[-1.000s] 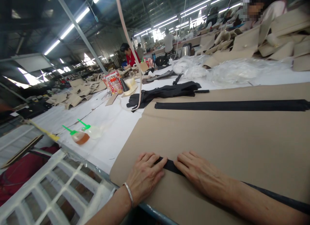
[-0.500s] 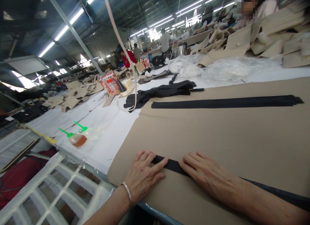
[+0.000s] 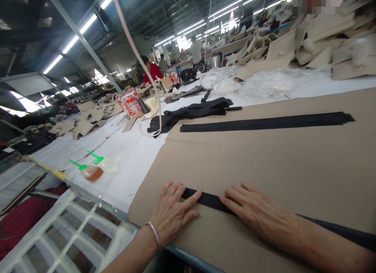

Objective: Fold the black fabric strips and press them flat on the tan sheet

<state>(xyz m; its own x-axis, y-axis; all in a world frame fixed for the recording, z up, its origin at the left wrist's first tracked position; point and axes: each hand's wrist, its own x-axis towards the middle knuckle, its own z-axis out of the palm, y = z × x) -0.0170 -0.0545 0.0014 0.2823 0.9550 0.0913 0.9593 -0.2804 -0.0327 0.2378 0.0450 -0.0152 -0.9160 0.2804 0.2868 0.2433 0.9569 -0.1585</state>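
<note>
My left hand (image 3: 172, 212) lies flat, fingers spread, on the left end of a black strip (image 3: 209, 200). That strip runs along the near edge of a tan sheet (image 3: 264, 159) and passes under my right forearm. My right hand (image 3: 254, 210) also lies flat with fingers stretched out, pressing on the same strip a little to the right. Neither hand grips anything. A second, longer black strip (image 3: 264, 122) lies farther back on the tan sheet.
A heap of black fabric (image 3: 190, 112) lies behind the sheet on the white table (image 3: 129, 163). Two glue bottles with green nozzles (image 3: 94, 169) lie to the left. A white grid crate (image 3: 67, 234) stands at lower left. Tan cut pieces (image 3: 293, 49) and clear plastic (image 3: 264, 83) pile up at the back; people work in the distance.
My hands have drawn a little apart along the near black strip, the right one sliding rightwards. The view has shifted slightly to the right.
</note>
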